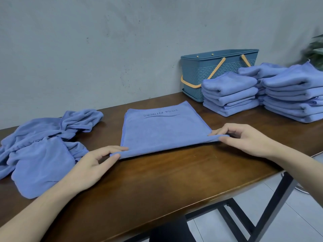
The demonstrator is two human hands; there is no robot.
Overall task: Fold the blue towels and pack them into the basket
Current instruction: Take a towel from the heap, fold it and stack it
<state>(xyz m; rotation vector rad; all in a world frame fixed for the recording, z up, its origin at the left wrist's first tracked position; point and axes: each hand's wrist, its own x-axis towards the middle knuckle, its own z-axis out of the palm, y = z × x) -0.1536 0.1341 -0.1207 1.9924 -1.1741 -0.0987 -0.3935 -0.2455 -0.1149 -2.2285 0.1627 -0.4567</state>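
Head view: a blue towel [162, 130] lies flat mid-table [157, 186], its printed end toward the wall. The left hand [94, 165] pinches its near left corner, and the right hand [244, 138] pinches its near right corner. Unfolded towels [43, 145] are heaped at the table's left end. Folded stacks [262, 91] sit at the right end, just in front of the basket [209, 70] at the back edge.

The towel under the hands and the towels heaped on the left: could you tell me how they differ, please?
The towel under the hands lies flat and smooth in a neat rectangle; the heap on the left is crumpled and bunched. The flat towel shows printed lettering; no print shows on the heap. The left hand and right hand pinch the flat towel's near corners; nothing holds the heap. Both are the same blue and lie on the wooden table.
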